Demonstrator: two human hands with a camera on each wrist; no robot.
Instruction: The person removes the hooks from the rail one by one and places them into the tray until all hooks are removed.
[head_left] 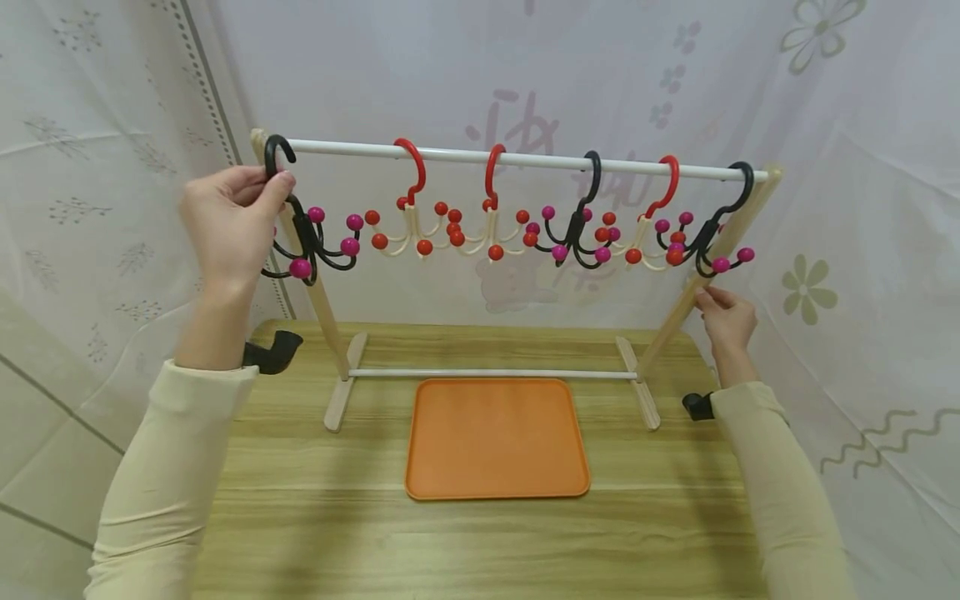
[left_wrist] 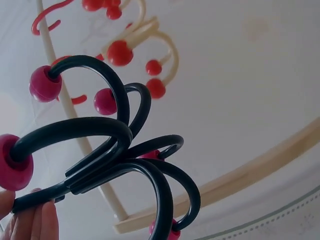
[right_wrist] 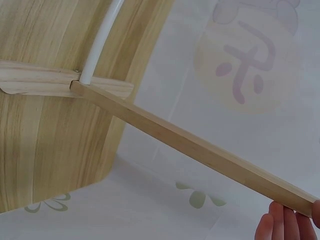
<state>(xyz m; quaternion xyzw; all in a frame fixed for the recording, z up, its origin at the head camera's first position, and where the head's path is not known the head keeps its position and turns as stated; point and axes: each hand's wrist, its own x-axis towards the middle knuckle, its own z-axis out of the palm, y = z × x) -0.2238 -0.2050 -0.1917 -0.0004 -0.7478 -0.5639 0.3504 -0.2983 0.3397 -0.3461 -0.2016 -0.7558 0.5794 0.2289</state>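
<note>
- Left hand (head_left: 228,217) pinches black hanger (head_left: 306,237) at ten o'clock, by the rod (head_left: 540,158); seating unclear.
- Right hand (head_left: 727,321) grips post (head_left: 670,328) at three o'clock.
- Step, apparently: hanging or unhanging it.
- Next move likely needs the post steady.

Branched black hangers with magenta balls (head_left: 304,233): smooth, plastic-looking, slight gloss. Branched cream hangers with red hooks (head_left: 410,220): likewise. Straight white rail (head_left: 540,158): smooth, satin. Square pale wooden post (right_wrist: 190,145): matt, planed. Rectangular orange tray (head_left: 498,437): matt, plastic-looking. Wood-grained tabletop (head_left: 480,550): smooth, low sheen. White printed drape (head_left: 360,67): creased, cloth-like.
</note>
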